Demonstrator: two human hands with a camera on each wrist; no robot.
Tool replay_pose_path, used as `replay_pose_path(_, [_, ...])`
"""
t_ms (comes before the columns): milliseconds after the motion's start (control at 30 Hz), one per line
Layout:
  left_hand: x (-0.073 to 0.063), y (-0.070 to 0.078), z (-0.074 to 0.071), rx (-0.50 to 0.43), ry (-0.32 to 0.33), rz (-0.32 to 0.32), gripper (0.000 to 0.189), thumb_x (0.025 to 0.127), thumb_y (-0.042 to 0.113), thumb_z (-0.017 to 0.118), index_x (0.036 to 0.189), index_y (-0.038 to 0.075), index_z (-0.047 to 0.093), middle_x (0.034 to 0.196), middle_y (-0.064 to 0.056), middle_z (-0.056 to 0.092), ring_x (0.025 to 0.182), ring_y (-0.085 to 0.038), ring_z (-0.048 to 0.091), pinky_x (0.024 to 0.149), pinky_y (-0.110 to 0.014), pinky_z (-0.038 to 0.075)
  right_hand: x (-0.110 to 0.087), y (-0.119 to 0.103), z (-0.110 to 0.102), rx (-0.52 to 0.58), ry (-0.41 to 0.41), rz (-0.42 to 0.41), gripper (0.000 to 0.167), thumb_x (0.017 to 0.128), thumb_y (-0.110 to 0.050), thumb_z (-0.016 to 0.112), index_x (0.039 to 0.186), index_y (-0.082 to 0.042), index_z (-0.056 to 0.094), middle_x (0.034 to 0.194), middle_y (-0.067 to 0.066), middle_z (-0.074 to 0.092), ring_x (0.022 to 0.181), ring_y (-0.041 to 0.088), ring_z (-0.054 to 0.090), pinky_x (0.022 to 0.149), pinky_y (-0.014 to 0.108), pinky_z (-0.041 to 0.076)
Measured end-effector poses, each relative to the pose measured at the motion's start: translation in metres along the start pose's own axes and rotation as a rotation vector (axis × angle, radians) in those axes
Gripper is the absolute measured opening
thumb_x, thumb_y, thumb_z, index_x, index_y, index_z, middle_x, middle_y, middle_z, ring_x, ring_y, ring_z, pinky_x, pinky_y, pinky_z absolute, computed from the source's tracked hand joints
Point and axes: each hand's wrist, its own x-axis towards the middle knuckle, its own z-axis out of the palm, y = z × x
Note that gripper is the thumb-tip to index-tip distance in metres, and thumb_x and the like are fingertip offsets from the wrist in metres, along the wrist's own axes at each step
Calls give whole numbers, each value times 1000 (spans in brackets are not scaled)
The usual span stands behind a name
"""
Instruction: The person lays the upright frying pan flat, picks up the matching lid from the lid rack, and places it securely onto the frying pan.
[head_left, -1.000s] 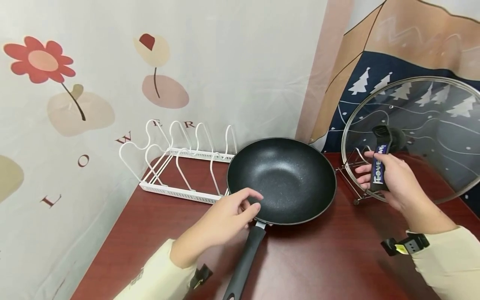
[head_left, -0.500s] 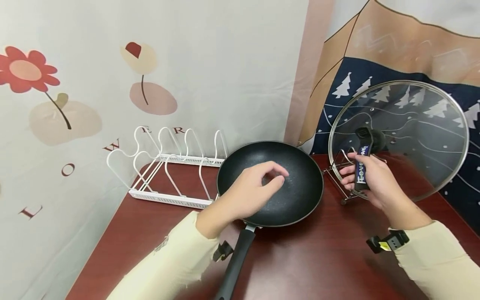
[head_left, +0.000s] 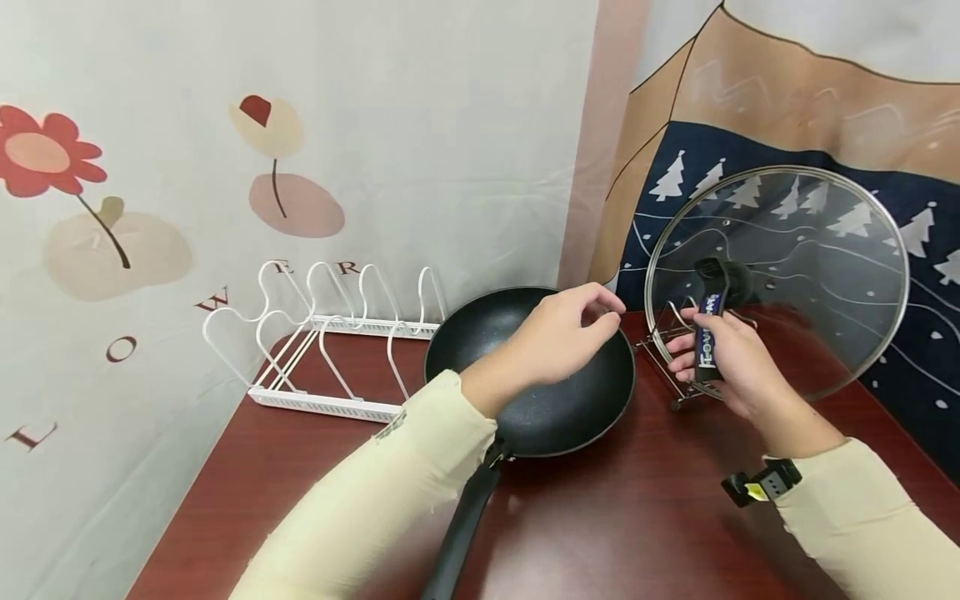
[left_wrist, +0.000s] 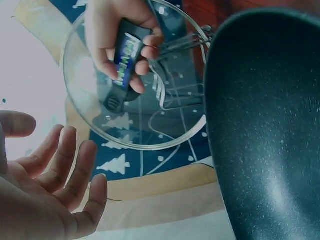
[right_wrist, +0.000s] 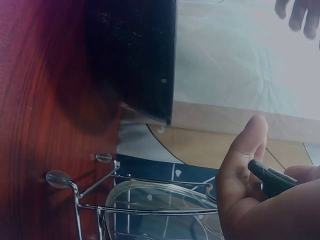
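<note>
My right hand (head_left: pixel 738 358) grips the black handle (head_left: pixel 706 337) of a round glass lid (head_left: pixel 825 250). The lid has a metal rim and stands on edge, leaning back in a small silver wire rack (right_wrist: pixel 150 210). Over the black wok (head_left: pixel 558 417) reaches my left hand (head_left: pixel 566 333), fingers loosely bent and holding nothing. In the left wrist view its spread fingers (left_wrist: pixel 80 172) show apart from the lid. The wok's long dark handle (head_left: pixel 461 533) points toward me, partly covered by the left sleeve.
A white rack (head_left: pixel 322 404) with tall wire loops stands left of the wok on the red-brown table (head_left: pixel 600 533). Behind it hangs a pale flower-print cloth (head_left: pixel 420 150). A navy cloth with white trees (head_left: pixel 693 146) hangs behind the lid.
My left hand has moved right, from the wok's near-left rim across the wok toward the lid. The right hand keeps its hold on the lid handle. The head view has shifted slightly right.
</note>
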Motion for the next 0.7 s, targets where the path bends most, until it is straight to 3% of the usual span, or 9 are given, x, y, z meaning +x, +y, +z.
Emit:
replay_pose_path(333, [42,-5,19,141,-4,-48,24,101,34,50,118,22,63,91,7,64,80,-10,60,71,-26,48,-1,1,3,-35,18,-4,21,109,-29,33,127,-22,42,82,0,69,64,16,69,63,28,60])
replay_pose_path(700, [75,-10,38,153,-14,-99,26,103,34,48,119,20,63,99,5,67,86,-9,61,74,-25,49,-3,4,4,-42,39,-29,23,109,-26,31,127,-16,41,73,-2,62,56,13,63,56,26,57])
